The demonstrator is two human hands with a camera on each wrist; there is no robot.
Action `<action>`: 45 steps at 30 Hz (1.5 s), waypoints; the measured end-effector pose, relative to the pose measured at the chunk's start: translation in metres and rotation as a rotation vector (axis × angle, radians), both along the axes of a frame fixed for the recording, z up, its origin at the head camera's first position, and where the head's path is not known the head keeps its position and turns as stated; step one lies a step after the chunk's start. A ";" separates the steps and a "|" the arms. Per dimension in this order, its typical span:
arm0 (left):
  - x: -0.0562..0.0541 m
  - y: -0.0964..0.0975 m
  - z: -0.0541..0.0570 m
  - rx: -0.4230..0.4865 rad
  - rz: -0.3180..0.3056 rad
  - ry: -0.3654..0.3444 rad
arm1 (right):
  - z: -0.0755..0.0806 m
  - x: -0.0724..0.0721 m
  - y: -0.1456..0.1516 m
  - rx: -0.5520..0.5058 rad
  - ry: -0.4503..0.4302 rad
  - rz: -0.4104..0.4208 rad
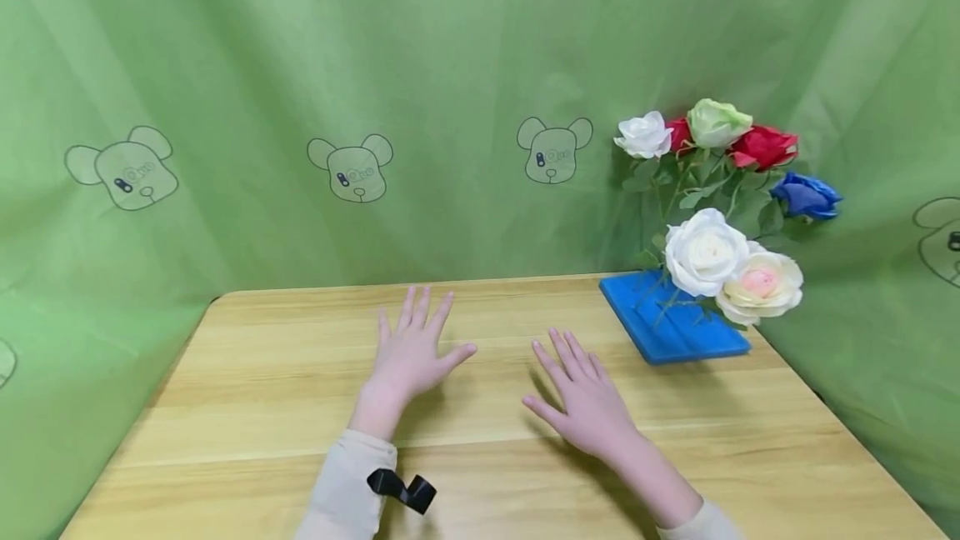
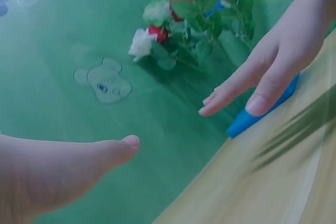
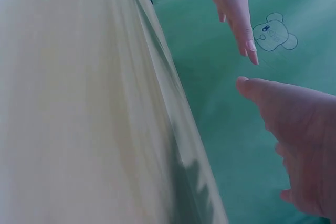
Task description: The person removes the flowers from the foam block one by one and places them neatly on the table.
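My left hand point(image 1: 414, 354) hovers over the wooden table with its fingers spread and straight, holding nothing. To its right, my right hand point(image 1: 588, 407) is also spread above the table and empty, its shadow falling on the wood. Nearest to the right hand is a blue board point(image 1: 686, 340) at the table's back right. Artificial roses rise from it on green stems: a large white rose point(image 1: 707, 252), a cream-pink rose point(image 1: 759, 283), a blue rose point(image 1: 807, 196), a red rose point(image 1: 765, 147), a pale green rose point(image 1: 717, 123) and others. Neither hand touches them.
The light wooden table point(image 1: 262, 390) ends in a straight back edge. A green curtain point(image 1: 450, 40) printed with bear-head outlines hangs behind it and along both sides. A black strap point(image 1: 401, 490) sits on the left sleeve point(image 1: 348, 482).
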State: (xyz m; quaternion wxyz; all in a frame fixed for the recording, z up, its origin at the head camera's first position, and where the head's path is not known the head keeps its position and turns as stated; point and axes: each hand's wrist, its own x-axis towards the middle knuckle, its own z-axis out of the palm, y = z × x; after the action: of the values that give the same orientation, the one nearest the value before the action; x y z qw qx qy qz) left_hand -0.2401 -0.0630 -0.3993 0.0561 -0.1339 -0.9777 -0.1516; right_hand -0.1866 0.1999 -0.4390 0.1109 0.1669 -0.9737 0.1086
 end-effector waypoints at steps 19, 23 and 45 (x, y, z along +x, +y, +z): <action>0.016 0.037 0.006 -0.098 -0.273 0.075 | 0.016 0.056 0.110 0.096 0.349 0.306; 0.018 0.049 0.003 -0.180 -0.360 0.115 | 0.017 0.062 0.133 0.127 0.318 0.298; -0.013 0.106 0.006 -0.321 -0.626 0.454 | 0.026 0.050 0.252 0.242 0.355 0.225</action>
State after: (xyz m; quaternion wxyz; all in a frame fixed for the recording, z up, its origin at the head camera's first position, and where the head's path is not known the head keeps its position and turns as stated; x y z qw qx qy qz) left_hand -0.2532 0.0427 -0.3937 0.2000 -0.4618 -0.8638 0.0265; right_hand -0.1365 0.4517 -0.4130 0.2467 0.3029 -0.9201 -0.0282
